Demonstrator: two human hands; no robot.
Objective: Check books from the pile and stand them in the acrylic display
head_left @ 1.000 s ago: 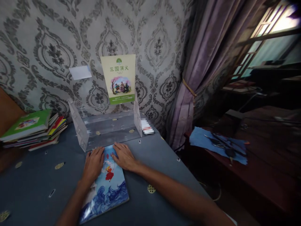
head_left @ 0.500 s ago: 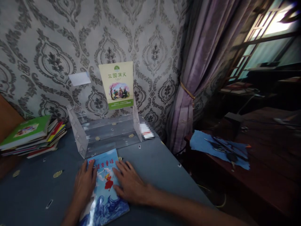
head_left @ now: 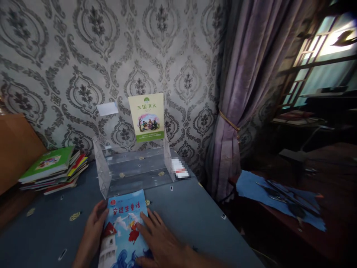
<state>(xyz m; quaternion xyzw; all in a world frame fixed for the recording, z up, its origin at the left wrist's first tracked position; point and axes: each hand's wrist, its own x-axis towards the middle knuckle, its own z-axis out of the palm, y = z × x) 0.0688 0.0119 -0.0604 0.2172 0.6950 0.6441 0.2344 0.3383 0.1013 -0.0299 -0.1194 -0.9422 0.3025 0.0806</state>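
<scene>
A blue picture book (head_left: 122, 232) with red Chinese characters lies face up on the table, its lower end cut off by the frame. My left hand (head_left: 93, 227) is at its left edge, thumb by the cover and fingers curled around the side, partly hidden. Across the right side of the cover, my right hand (head_left: 161, 236) rests with its fingers spread. Just beyond the book stands a clear acrylic rack (head_left: 102, 175). A pale green-and-cream book (head_left: 147, 119) stands upright at the rack's upper back.
Stacked books (head_left: 50, 163) lie at the left, by a brown box-like panel (head_left: 19, 149). A blurred-out white item (head_left: 180, 169) sits right of the rack. A purple curtain (head_left: 227, 149) hangs beside the table. Tools lie on a blue cloth (head_left: 248, 186) on another table.
The view has tilted up and left, so things sit lower and further right. My left hand has shifted off the cover to the book's left edge; my right hand stays on the cover.
</scene>
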